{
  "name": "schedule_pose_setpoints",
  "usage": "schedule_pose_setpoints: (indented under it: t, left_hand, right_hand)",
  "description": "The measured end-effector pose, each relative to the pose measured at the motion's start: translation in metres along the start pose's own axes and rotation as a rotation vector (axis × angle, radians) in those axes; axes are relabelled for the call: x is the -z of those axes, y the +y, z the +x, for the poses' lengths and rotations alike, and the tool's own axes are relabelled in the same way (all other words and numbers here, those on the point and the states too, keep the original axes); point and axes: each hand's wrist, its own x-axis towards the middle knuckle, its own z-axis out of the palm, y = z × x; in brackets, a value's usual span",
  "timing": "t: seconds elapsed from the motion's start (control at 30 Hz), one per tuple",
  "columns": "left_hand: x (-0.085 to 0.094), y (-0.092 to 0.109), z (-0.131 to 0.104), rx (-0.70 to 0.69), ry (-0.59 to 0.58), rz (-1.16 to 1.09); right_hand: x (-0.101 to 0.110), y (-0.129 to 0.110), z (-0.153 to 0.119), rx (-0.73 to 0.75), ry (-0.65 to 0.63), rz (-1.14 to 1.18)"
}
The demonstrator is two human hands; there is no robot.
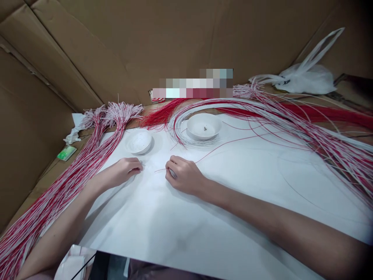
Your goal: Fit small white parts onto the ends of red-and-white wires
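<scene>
Thumb and fingers of my left hand (pixel 129 169) are pinched together just below the small white bowl (pixel 139 142); whatever they hold is too small to make out. My right hand (pixel 183 175) is closed around a thin red wire (pixel 221 146), whose short end pokes out toward my left hand. The wire's long part curves away to the right behind my right hand. Something greyish shows inside the curled right fingers, but its kind is hidden. A second white bowl (pixel 204 126) with a small dark bit in it stands beyond my right hand.
Long bundles of red and white strands (pixel 72 171) lie along the left side. More strands (pixel 320 144) loop around the second bowl and run right. A white plastic bag (pixel 309 77), a green packet (pixel 67 153) and cardboard walls (pixel 175 39) border the white work surface (pixel 180 229).
</scene>
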Motion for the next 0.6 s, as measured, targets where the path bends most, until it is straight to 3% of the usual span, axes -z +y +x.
schedule_pose_setpoints:
  t: [0.17, 0.23, 0.3, 0.37, 0.43, 0.6]
  left_hand:
    - [0.033, 0.001, 0.009, -0.036, 0.084, 0.004]
    - [0.048, -0.006, 0.020, -0.011, 0.177, 0.069]
    - [0.057, -0.018, 0.036, 0.060, 0.172, 0.119]
    - [0.059, -0.031, 0.053, 0.121, 0.014, 0.147]
    - [0.054, -0.041, 0.067, 0.118, -0.057, 0.145]
    - [0.041, -0.048, 0.081, 0.073, -0.066, 0.123]
  right_hand:
    - [0.000, 0.000, 0.000, -0.004, 0.015, 0.018]
    - [0.000, 0.000, -0.001, -0.001, 0.016, 0.021]
    - [0.000, -0.001, -0.001, -0.002, 0.019, 0.019]
    - [0.001, -0.001, 0.000, -0.010, 0.017, 0.016]
    - [0.002, -0.002, 0.000, -0.020, 0.010, 0.015]
    - [0.004, -0.002, 0.000, -0.016, -0.014, 0.037]
